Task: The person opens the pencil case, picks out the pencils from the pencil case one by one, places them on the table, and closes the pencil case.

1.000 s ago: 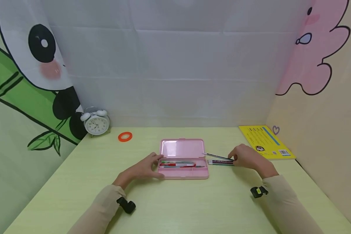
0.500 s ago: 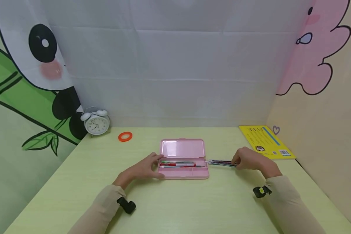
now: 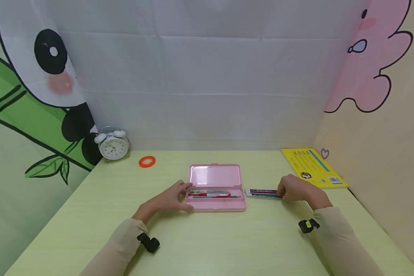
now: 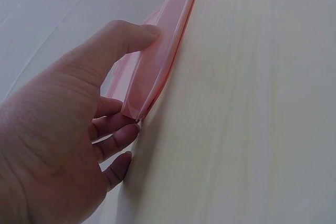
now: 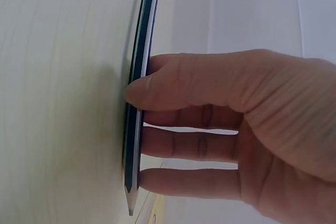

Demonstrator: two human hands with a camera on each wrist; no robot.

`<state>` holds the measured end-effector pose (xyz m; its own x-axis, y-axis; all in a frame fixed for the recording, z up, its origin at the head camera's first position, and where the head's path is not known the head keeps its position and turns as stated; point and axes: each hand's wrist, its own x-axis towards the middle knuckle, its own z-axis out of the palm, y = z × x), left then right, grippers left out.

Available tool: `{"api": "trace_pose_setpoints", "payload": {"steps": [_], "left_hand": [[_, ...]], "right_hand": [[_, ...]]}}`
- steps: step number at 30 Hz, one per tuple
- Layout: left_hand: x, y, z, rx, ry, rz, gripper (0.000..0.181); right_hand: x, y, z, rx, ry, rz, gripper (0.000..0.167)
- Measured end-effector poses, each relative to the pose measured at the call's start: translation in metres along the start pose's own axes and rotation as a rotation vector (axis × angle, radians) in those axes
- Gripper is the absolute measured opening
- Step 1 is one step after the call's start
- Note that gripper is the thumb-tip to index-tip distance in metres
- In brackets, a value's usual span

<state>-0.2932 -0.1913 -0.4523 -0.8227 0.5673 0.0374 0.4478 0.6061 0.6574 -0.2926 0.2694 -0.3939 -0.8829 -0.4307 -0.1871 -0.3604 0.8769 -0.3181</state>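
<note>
Head view, left hand (image 3: 172, 197) gripping pink case (image 3: 224, 176), right hand (image 3: 294, 188) pinching pencils (image 3: 263, 193) beside it

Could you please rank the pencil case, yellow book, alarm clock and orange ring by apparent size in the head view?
1. Pencil case, counting its open lid
2. Yellow book
3. Alarm clock
4. Orange ring

I can't make out a single word from here. Numerals ring the face of the white alarm clock (image 3: 113, 148), too small to tell singly. The yellow book (image 3: 305, 163) carries rows of dark print, equally unreadable, and a barcode (image 3: 335, 179) (its digits, if any, escape me). A purple heart sign (image 3: 325, 153) marks the wall (image 3: 376, 153) just beside it.
</note>
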Motion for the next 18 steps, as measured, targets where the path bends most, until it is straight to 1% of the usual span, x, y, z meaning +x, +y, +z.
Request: {"api": "trace_pose_setpoints", "payload": {"steps": [4, 12, 18], "left_hand": [[0.0003, -0.0019, 0.0000, 0.005, 0.003, 0.008, 0.092], [0.0018, -0.0055, 0.0016, 0.001, 0.004, 0.013, 0.093], [0.0010, -0.0047, 0.0016, 0.001, 0.006, 0.013, 0.092]], "right_hand": [[0.0012, -0.0009, 0.0010, -0.004, -0.008, 0.019, 0.022], [0.0014, -0.0047, 0.0014, -0.011, 0.001, 0.024, 0.022], [0.0022, -0.0048, 0.0021, -0.001, -0.001, 0.030, 0.022]]}}
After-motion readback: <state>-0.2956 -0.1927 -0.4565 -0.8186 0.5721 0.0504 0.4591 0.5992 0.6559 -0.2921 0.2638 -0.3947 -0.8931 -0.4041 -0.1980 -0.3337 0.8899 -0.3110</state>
